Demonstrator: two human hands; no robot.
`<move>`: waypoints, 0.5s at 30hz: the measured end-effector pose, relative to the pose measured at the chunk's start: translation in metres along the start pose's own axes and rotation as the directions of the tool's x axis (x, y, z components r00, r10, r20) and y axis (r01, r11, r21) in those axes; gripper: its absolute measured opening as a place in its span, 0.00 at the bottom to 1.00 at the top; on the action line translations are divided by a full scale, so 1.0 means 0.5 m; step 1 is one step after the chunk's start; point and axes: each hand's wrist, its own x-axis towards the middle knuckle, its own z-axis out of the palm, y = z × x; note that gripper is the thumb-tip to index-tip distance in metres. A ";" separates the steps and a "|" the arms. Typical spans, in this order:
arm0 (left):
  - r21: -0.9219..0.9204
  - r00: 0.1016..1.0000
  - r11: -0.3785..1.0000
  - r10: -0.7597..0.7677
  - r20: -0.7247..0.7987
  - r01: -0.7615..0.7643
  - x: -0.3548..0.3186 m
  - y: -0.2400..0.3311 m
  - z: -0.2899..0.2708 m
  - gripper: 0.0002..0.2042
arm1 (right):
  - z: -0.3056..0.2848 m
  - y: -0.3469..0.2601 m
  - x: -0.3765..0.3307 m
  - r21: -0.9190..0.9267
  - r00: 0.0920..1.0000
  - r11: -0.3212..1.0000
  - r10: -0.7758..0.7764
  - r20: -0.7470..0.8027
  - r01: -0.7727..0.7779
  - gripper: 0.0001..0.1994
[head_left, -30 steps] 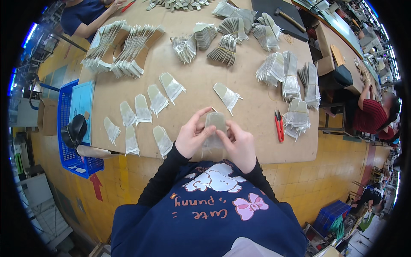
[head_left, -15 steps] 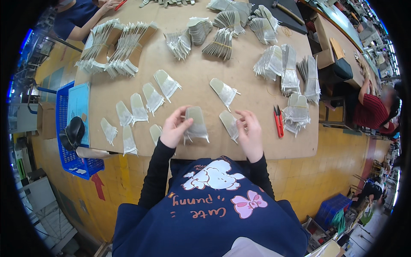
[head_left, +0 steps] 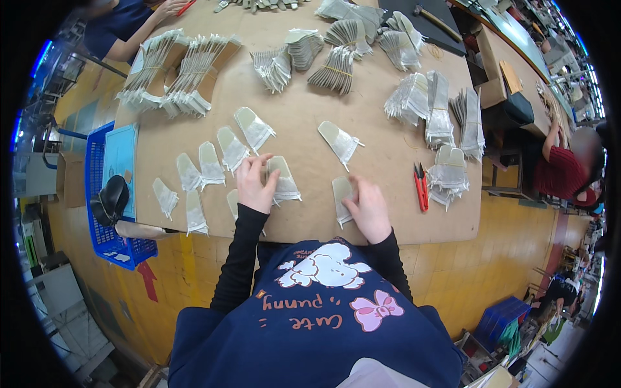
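"Near the front edge of the table (head_left: 414,226), what is each hand doing?"

"The left hand (head_left: 254,187) touches the left piece (head_left: 285,181), a flat thing, pale green above and whitish below, lying just right of its thumb. That grip is loosely curved; I can't make out whether it has hold of the edge."

"And the right hand (head_left: 370,208)?"

"Its grip looks narrow, thumb and fingers pinching the right side of the right piece (head_left: 339,202), which sits nearer the body than the loose piece (head_left: 339,142)."

"So which step is this?"

"Handling single pieces, I'd judge: one at each hand, with other pieces (head_left: 211,163) spread out to the left."

"What would the next move call for?"

"Probably clear fingertips on the left, to avoid dragging, and a light pinch on the right, since these look thin."
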 end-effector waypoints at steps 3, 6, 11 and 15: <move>-0.102 1.000 0.995 0.005 0.014 -0.004 -0.015 0.023 0.000 0.14 | 0.020 -0.008 -0.001 0.017 0.991 0.997 -0.075 0.109 0.073 0.20; -0.188 1.000 0.982 0.014 0.024 -0.009 -0.032 0.046 0.007 0.10 | 0.022 -0.022 0.000 -0.105 0.975 0.970 -0.222 0.005 0.221 0.22; -0.302 0.990 0.948 0.123 0.068 -0.097 -0.048 0.076 0.014 0.10 | 0.011 -0.050 -0.011 -0.062 0.934 0.952 -0.280 0.222 0.300 0.21; -0.395 0.982 0.915 0.140 0.127 -0.079 -0.053 0.097 0.021 0.09 | 0.003 -0.067 -0.014 0.028 0.893 0.961 -0.267 0.361 0.276 0.16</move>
